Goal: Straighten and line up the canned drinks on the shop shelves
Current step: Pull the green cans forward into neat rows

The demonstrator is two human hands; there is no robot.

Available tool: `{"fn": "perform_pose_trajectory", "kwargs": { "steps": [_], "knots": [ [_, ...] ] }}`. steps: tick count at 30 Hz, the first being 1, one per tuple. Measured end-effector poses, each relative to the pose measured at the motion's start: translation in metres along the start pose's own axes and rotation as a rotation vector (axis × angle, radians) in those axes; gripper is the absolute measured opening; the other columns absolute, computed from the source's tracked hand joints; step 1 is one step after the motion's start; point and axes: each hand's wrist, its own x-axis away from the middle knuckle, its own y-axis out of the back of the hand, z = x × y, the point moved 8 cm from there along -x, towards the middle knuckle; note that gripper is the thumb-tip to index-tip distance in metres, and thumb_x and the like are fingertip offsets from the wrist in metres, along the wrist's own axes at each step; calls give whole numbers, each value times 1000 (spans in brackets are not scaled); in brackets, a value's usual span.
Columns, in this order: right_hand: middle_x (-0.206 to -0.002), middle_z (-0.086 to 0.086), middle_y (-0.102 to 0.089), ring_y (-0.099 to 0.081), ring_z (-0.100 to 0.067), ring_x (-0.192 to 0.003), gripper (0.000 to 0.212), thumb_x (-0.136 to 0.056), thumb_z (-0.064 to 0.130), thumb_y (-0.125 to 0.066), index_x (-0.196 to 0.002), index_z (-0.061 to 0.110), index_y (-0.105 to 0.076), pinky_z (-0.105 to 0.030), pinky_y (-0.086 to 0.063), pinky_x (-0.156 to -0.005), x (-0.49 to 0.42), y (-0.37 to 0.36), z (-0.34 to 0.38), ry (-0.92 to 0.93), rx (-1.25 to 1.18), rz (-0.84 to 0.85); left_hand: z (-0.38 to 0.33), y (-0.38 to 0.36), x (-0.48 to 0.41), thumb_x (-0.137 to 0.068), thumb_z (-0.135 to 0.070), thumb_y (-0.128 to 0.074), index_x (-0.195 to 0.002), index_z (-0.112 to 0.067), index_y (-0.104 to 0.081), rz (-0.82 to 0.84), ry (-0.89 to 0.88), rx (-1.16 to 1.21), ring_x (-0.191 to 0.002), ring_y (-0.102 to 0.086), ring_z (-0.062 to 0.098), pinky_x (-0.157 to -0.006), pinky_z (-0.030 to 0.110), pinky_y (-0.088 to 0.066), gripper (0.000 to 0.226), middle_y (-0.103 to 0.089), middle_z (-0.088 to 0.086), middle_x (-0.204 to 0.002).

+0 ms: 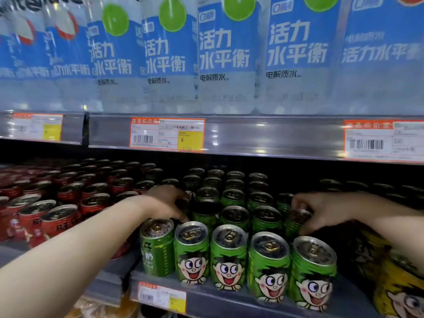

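Note:
Green cartoon-face cans (228, 258) stand in several rows on the lower shelf (229, 299), the front row facing me. The leftmost front can (157, 246) is turned so its face does not show. My left hand (165, 203) reaches in over the second row at the left end of the green block, fingers curled down around a can that the hand mostly hides. My right hand (321, 210) grips the top of a green can (297, 221) at the right end of the second row.
Red cans (57, 216) fill the shelf to the left, yellow cans (399, 285) the right. The upper shelf edge (263, 136) with price tags hangs just above the cans. Blue-labelled water bottles (224, 53) stand on it. A price tag (161, 297) sits on the lower rail.

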Motion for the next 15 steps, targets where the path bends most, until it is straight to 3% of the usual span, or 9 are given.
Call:
{"fn": "perform_pose_trajectory", "kwargs": {
  "steps": [4, 7, 9, 12, 15],
  "knots": [
    [-107, -3, -57, -53, -12, -89, 43, -72, 24, -79, -99, 23, -45, -25, -46, -75, -3, -2, 0, 9, -22, 55, 0, 0, 2, -68, -45, -75, -128, -25, -54, 13, -11, 20, -119, -53, 17, -96, 25, -44, 67, -57, -2, -131],
    [-112, 0, -55, -53, -13, -96, 42, -74, 37, -77, -99, 28, -44, -26, -46, -82, -5, 1, 5, -27, 19, 76, 3, -1, 1, -67, -48, -75, -128, -26, -54, 33, -29, 43, -118, -53, 16, -98, 28, -44, 68, -57, -3, -131],
    [-114, 3, -52, -52, -13, -100, 42, -77, 45, -71, -105, 30, -44, -24, -45, -87, -7, 12, 20, -22, 27, -4, 2, -1, -1, -73, -51, -70, -125, -24, -57, 47, -63, 75, -116, -54, 16, -97, 27, -44, 61, -58, -4, -129],
    [-111, 2, -54, -52, -10, -97, 36, -82, 38, -67, -112, 24, -53, -22, -45, -85, -12, 29, 67, 90, -76, -199, 1, 4, -2, -88, -49, -54, -123, -20, -60, 27, -122, 128, -115, -54, 16, -96, 24, -41, 45, -59, -1, -126],
    [-121, 4, -55, -53, -10, -105, 48, -82, 42, -66, -125, 26, -51, -23, -44, -94, -23, 21, 116, 130, -103, -193, 11, 12, -3, -94, -36, -49, -121, -18, -61, -60, -153, 183, -115, -53, 15, -93, 19, -38, 35, -60, 0, -126]
  ]
}}
